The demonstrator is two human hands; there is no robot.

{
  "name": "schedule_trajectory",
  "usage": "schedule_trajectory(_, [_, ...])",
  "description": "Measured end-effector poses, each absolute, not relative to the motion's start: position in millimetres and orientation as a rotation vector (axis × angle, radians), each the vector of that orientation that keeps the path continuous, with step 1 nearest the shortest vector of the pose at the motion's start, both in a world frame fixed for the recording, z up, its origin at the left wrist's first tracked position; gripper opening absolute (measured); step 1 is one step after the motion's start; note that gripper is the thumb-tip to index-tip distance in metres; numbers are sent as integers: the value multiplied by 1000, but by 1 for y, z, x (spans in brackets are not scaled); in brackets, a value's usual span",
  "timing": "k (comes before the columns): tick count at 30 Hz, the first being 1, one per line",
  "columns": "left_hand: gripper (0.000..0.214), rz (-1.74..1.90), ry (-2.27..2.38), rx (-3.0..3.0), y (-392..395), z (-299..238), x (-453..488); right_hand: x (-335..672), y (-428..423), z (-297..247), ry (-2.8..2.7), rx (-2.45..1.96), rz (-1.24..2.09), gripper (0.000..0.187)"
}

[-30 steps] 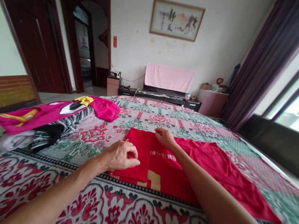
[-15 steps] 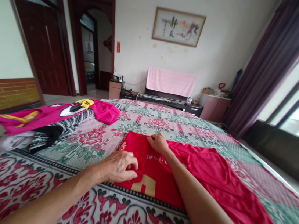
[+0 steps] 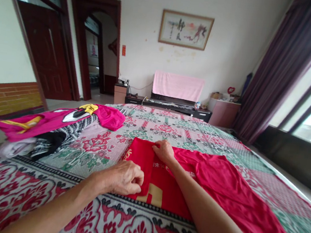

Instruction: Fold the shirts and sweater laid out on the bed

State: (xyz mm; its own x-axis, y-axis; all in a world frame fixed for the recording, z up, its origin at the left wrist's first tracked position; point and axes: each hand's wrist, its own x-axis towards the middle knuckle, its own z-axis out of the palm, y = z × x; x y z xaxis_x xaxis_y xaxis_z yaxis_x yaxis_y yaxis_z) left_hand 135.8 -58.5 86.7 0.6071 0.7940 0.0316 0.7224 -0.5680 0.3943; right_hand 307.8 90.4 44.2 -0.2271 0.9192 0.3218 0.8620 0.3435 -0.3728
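A red garment with pale lettering and a gold print lies spread on the patterned bedspread. Its left end is folded over into a flap. At the near side of this flap, my left hand has its fingers curled closed on the cloth. My right hand is closed at the flap's far corner, its fingertips pressing on the fabric. The right forearm crosses over the middle of the garment and hides part of the print. The garment's right part lies loosely wrinkled.
A heap of clothes, with a pink printed garment on top, lies on the left of the bed. Beyond the bed is a low black cabinet with a pink cloth above it. A purple curtain hangs at the right.
My left hand has closed its fingers on the flap's near corner, which has shifted slightly towards me. The right hand has stayed at the far corner.
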Motion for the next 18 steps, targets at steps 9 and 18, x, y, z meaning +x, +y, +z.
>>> schedule_trajectory(9, [15, 377, 1238, 2259, -56, 88, 133, 303, 88, 44, -2029, -1565, 162, 29])
schedule_trajectory(18, [18, 449, 1287, 2212, -60, 87, 146, 310, 89, 48, -1994, -1606, 239, 29])
